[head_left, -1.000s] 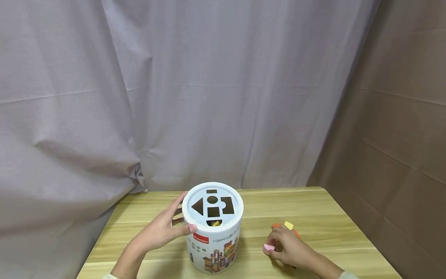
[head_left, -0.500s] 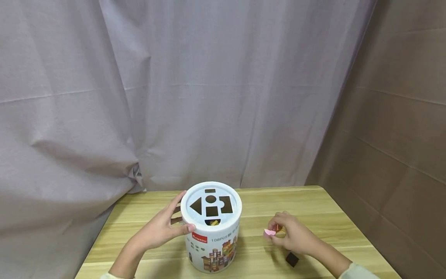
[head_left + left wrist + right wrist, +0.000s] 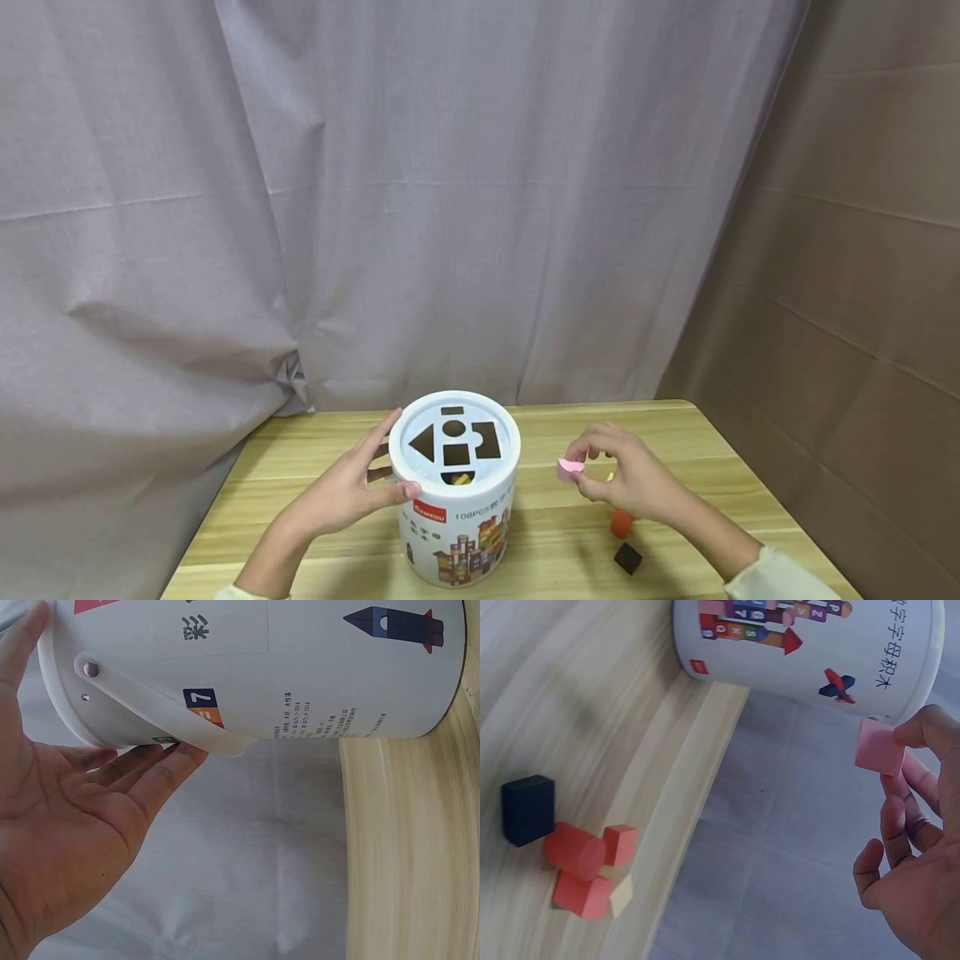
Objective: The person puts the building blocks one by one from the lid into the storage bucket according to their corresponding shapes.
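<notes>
"Wooden desk (image 3: 322, 442), white tub (image 3: 456, 537) standing on it. And the hands?"

"Left hand (image 3: 348, 493), spread wide, steadies the tub; right hand (image 3: 628, 471) pinches the pink block (image 3: 877, 746) in the air beside it. The step looks like carrying that across; next likely calls for turning it to fit the half-round hole (image 3: 448, 478)."

"Hidden?"

"Most of the tub's contents."
</notes>
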Available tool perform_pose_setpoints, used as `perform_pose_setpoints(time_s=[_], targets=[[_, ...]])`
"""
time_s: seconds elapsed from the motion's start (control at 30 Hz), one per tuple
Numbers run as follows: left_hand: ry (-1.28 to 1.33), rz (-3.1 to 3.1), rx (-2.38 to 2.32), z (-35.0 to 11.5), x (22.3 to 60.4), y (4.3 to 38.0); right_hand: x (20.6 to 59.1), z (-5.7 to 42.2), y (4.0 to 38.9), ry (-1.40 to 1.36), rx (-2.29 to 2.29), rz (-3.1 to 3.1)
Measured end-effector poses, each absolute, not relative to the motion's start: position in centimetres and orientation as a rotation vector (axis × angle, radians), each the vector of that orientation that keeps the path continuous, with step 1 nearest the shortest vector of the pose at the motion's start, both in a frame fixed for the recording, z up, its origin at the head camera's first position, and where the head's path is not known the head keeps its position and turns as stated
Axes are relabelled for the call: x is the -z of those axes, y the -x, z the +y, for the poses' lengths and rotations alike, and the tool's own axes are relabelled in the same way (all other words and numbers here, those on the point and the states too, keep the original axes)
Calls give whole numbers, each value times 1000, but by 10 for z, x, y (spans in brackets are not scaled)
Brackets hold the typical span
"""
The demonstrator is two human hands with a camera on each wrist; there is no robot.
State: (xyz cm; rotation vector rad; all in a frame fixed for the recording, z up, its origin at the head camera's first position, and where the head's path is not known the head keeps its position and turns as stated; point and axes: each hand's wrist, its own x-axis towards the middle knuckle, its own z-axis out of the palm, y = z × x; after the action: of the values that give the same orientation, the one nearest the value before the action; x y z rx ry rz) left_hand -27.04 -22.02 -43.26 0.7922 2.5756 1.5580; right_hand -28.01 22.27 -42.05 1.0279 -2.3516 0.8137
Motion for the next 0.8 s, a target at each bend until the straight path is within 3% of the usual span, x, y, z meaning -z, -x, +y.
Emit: perform_pose_setpoints(time_s=[0.8], targets=[[-770,2554,-1583,-219,433,270,386,184,278,-955,-920,-2316]])
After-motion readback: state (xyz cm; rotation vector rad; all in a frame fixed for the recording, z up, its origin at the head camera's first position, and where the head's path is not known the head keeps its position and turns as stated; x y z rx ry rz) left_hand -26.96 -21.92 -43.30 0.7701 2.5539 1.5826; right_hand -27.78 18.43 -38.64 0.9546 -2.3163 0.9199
